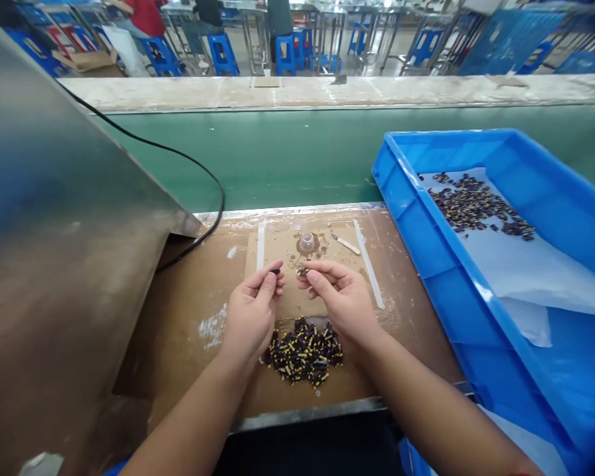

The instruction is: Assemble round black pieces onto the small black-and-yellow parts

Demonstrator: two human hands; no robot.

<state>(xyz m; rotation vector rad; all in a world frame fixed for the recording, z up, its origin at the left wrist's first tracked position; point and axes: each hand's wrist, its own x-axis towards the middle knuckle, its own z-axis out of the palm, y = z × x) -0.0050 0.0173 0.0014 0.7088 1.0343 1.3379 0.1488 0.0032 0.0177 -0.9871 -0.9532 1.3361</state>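
Observation:
Over the cardboard mat, my left hand (254, 305) pinches a small dark part (276, 271) between thumb and forefinger. Close beside it, my right hand (341, 296) grips another small piece, dark with yellowish bits (302, 271), at its fingertips. The two pieces are apart, and their exact kind is too small to make out. Below the hands lies a heap of small black-and-yellow parts (305, 354). Beyond the fingers stand a small clear dome-shaped cup (307, 243) on a brown-stained patch and a white-handled craft knife (346, 244).
On the right, a large blue bin (429, 264) holds white paper with many similar parts (476, 205). A metal panel (69, 218) rises at the left, with a black cable (178, 152) curving from it. Behind runs a green conveyor belt (287, 152). People and blue stools (223, 54) are farther back.

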